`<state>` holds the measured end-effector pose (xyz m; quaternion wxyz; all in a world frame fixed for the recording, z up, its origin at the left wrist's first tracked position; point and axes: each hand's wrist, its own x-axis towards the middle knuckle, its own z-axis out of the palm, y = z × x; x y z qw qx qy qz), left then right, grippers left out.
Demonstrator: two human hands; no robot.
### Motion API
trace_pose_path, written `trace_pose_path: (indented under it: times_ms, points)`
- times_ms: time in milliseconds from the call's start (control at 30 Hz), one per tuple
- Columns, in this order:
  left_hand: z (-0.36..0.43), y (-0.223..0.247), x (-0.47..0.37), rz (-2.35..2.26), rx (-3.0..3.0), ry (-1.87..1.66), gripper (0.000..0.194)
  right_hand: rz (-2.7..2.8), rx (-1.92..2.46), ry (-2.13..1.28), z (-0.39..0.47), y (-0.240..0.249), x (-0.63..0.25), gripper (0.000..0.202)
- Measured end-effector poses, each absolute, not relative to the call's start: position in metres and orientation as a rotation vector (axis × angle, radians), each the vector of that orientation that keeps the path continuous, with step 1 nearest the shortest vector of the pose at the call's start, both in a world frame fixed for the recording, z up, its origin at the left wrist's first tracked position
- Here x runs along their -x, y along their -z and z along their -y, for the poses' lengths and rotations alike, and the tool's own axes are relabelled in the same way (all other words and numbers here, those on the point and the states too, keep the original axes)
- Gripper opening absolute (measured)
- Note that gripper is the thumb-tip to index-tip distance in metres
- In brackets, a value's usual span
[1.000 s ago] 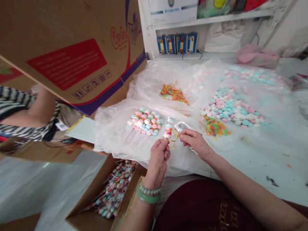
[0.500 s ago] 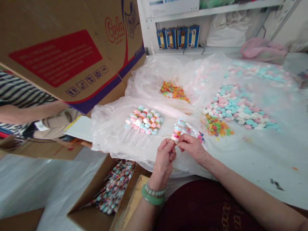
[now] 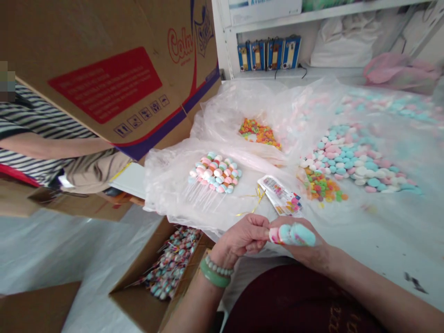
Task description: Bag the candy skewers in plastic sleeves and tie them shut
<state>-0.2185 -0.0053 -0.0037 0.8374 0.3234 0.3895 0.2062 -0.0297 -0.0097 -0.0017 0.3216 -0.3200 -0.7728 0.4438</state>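
Since the earlier frames, both hands have come down toward the near table edge, and the wrapped candy stick [image 3: 292,234] has swung from near upright to lying sideways, its blue end pointing right. Left hand [image 3: 247,235]: thumb and fingers pinched together at the pink end of the candy stick. Right hand [image 3: 308,254]: behind and below the candy stick, which crosses in front of it; its fingers are mostly hidden, so I cannot tell whether they grip. Candy stick position: between the two hands, above the near side of the table [image 3: 378,245].

Just beyond the hands, printed cards [image 3: 280,196] lie on the table, now uncovered, with gold ties [image 3: 258,200] beside their left end. Farther left, unwrapped marshmallow sticks [image 3: 217,173] lie grouped on a plastic sheet [image 3: 166,173], white sticks toward the near side. To the right: ring gummies [image 3: 323,186] touching loose marshmallows [image 3: 350,159].

Below left, an open box [image 3: 128,303] contains many finished sticks [image 3: 173,263]. A person in a striped shirt [image 3: 45,113] is partly hidden behind a large carton [image 3: 86,32].
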Motion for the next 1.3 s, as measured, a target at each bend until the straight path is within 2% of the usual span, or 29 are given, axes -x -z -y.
trace_pose_path:
  times_ms: [133, 233, 333, 400, 500, 600, 667, 767, 833, 933, 1033, 1100, 1133, 1167, 1233, 1300]
  points:
    - [-0.003, -0.026, 0.231, -0.886, -1.087, -0.137, 0.024, 2.569, 0.652, -0.444, 0.03, -0.022, 0.026, 0.019]
    - [-0.002, -0.051, 0.221, -1.086, -1.741, -0.13, 0.014, 2.825, 0.53, 0.077, 0.02, -0.037, 0.027, 0.019]
    - [0.009, -0.063, 0.196, -1.605, -2.276, -0.315, 0.017, 2.769, 0.699, 0.208, -0.006, -0.045, 0.03, 0.024]
    - [0.017, -0.06, 0.18, -1.872, -2.41, -0.491, 0.018, 2.506, 0.962, -0.076, -0.023, -0.048, 0.035, 0.021]
    - [0.019, -0.044, 0.166, -1.95, -2.365, -0.826, 0.019, 1.998, 1.167, -0.781, -0.039, -0.045, 0.048, 0.021]
    - [0.015, -0.021, 0.17, -1.826, -1.804, -1.176, 0.016, 1.693, 1.026, -1.361, -0.037, -0.032, 0.059, 0.025]
    - [0.015, -0.007, 0.182, -1.6, -1.245, -1.23, 0.027, 1.571, 0.933, -1.436, -0.031, -0.02, 0.06, 0.027]
    - [0.021, 0.005, 0.205, -0.958, -0.724, -0.835, 0.064, 1.731, 0.928, -1.07, -0.021, -0.005, 0.055, 0.02]
    - [0.028, 0.008, 0.22, -0.641, -0.618, -0.602, 0.078, 1.96, 0.92, -0.862, -0.017, -0.002, 0.052, 0.015]
    - [0.037, 0.006, 0.241, -0.668, -0.702, -0.645, 0.063, 2.088, 0.988, -0.986, -0.013, -0.003, 0.06, 0.018]
    - [0.039, -0.001, 0.262, -0.911, -1.036, -0.673, 0.043, 1.639, 1.182, -1.784, -0.014, -0.002, 0.075, 0.018]
    - [0.04, -0.008, 0.274, -1.082, -1.256, -0.614, 0.038, 1.264, 1.071, -2.314, -0.016, 0.001, 0.083, 0.024]
    - [0.041, -0.011, 0.28, -1.154, -1.364, -0.571, 0.037, 1.156, 0.989, -2.459, -0.016, 0.002, 0.086, 0.026]
    - [0.043, -0.014, 0.285, -1.229, -1.463, -0.531, 0.036, 1.14, 0.936, -2.527, -0.015, 0.002, 0.089, 0.025]
    - [0.05, -0.019, 0.294, -1.364, -1.61, -0.456, 0.033, 1.373, 0.953, -2.45, -0.01, 0.0, 0.095, 0.016]
    - [0.06, -0.022, 0.305, -1.48, -1.638, -0.404, 0.032, 1.846, 1.025, -2.09, -0.006, -0.006, 0.098, 0.01]
